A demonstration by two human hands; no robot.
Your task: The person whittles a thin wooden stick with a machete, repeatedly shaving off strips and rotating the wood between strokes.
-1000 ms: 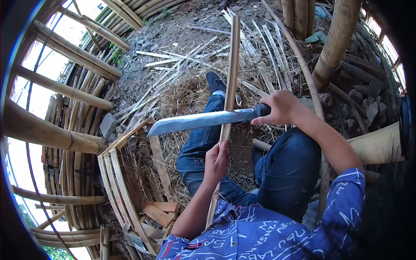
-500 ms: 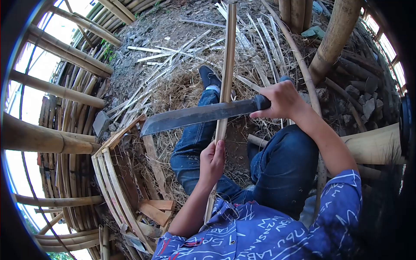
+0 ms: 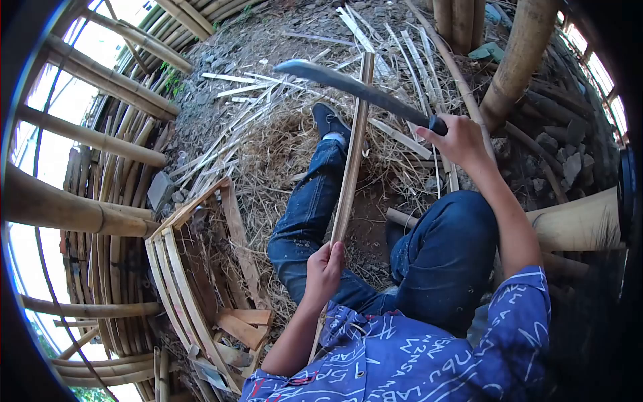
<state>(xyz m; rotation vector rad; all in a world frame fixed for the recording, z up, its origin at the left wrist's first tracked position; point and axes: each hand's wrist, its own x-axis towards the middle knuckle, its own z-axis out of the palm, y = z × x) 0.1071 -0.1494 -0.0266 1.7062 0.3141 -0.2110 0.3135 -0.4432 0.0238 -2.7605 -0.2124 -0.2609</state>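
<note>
My left hand is closed round the lower part of a long bamboo strip, which slants up and away from my body. My right hand grips the dark handle of a machete. Its broad blade crosses the strip near the far end and points to the upper left. The strip's near end runs down past my wrist against my blue patterned shirt. Between my bent right knee and outstretched left leg lies bare soil.
Curly shavings and split bamboo strips litter the ground ahead. A slatted wooden crate stands at the left, before stacked bamboo poles. Thick bamboo posts and broken stones are at the right.
The machete has moved up and away along the strip, its tip swinging from lower left to upper left. My left hand has dropped slightly, and the strip's far end sits lower in view.
</note>
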